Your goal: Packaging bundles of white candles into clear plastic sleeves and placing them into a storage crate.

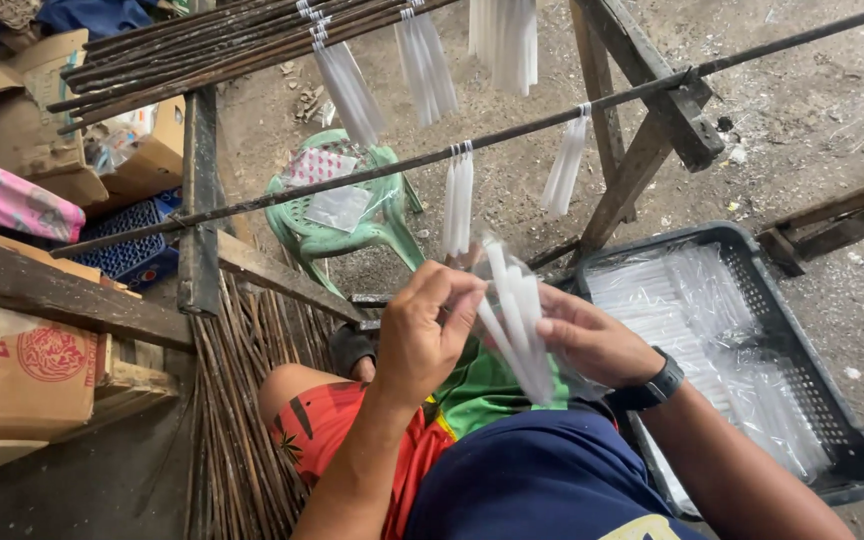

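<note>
Head view was filled by two bare hands held close together above the lap. A bunch of thin white translucent plastic sticks [514, 320] was pinched between the curled fingers of the left hand [427, 335] and the right hand [592, 335], on whose wrist a black watch [652, 385] was worn. More such bunches were hung from a long dark metal rod [512, 135] just ahead. A dark slatted plastic crate [812, 370] of clear plastic sleeves was set at the right.

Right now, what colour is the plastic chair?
Pale green chair, clearest in the head view.
</note>
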